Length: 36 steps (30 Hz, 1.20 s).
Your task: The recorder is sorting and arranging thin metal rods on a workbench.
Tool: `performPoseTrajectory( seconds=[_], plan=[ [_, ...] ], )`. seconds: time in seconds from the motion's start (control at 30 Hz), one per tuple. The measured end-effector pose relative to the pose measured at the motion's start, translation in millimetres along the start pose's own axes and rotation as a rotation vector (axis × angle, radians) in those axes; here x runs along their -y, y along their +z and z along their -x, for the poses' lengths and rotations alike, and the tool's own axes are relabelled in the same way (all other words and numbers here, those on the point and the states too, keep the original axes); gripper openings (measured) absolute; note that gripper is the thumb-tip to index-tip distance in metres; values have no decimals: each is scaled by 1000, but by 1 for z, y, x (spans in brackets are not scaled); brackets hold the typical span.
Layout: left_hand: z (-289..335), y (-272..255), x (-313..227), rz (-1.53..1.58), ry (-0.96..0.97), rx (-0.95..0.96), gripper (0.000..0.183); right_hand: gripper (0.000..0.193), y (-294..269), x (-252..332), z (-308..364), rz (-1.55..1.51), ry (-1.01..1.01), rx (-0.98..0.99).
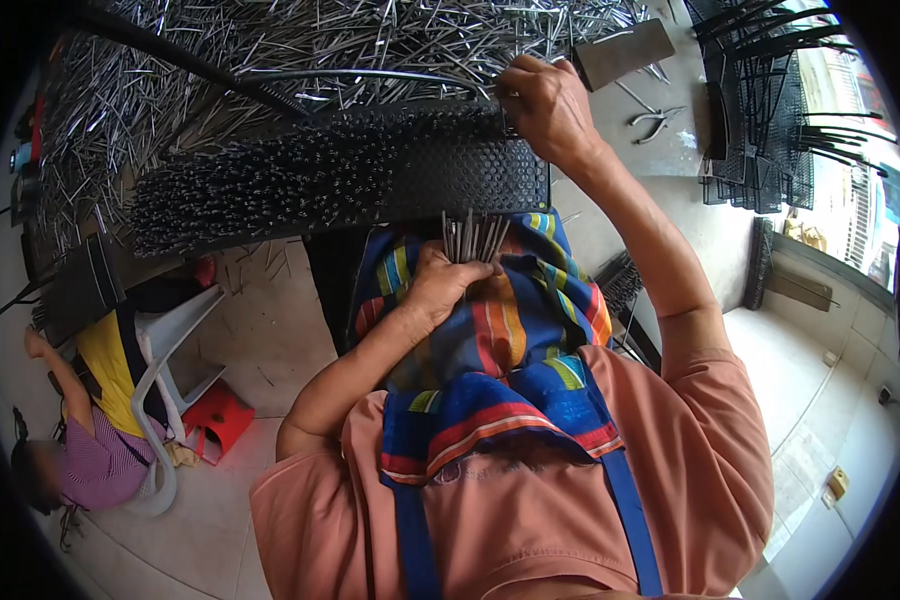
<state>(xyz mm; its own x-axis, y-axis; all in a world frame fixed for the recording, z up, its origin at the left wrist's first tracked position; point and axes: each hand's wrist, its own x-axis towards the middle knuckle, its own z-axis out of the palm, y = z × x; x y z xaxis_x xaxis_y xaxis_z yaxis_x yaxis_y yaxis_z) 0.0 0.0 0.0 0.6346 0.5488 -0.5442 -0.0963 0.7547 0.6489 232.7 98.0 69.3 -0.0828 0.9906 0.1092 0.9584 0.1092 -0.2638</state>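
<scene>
My left hand [442, 288] is closed round a bundle of thin metal strips [474, 238], which stand upright out of the fist above my lap. Just beyond lies a long black panel with rows of holes [465, 172]. Its left and middle part bristles with many inserted metal strips [270, 185]; the right part shows bare holes. At the panel's far right corner is my right hand [550, 108], its fingers curled together. Whatever they may pinch is hidden. A thin curved rod [370, 73] runs behind the panel toward that hand.
Loose metal strips [370, 35] cover the far table. Pliers [656, 122] and a flat plate [625, 55] lie at the right. Black mesh panels [760, 120] stand farther right. At the left, another person [105, 450] sits on a white chair [155, 400] near a red box [218, 420].
</scene>
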Motion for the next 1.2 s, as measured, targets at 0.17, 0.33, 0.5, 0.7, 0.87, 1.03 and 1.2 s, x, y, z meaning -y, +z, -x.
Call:
performPoseTrajectory(
  seconds=[0.17, 0.33, 0.5, 0.7, 0.87, 1.03, 1.2],
  plan=[
    [5, 9, -7, 200, -80, -99, 24, 3, -8, 2, 46, -41, -164, -305],
    [3, 13, -15, 179, -42, -157, 21, 13, 11, 0, 64, -9, -142, -302],
    [3, 14, -22, 248, -131, -161, 23, 14, 10, 19, 80, -143, 58, -311],
    [10, 27, -24, 198, -77, -103, 28, 9, 28, 52, 113, -1249, 684, 232],
    [11, 6, -8, 176, 49, -238, 25, 7, 33, 54, 113, -1449, 786, 94],
    [19, -3, -13, 316, -132, -252, 24, 4, 24, 63, 85, -1069, 451, -453],
    [24, -1, -18, 309, -17, -245, 22, 11, 36, 76, 49, -949, 155, -573]
  ],
)
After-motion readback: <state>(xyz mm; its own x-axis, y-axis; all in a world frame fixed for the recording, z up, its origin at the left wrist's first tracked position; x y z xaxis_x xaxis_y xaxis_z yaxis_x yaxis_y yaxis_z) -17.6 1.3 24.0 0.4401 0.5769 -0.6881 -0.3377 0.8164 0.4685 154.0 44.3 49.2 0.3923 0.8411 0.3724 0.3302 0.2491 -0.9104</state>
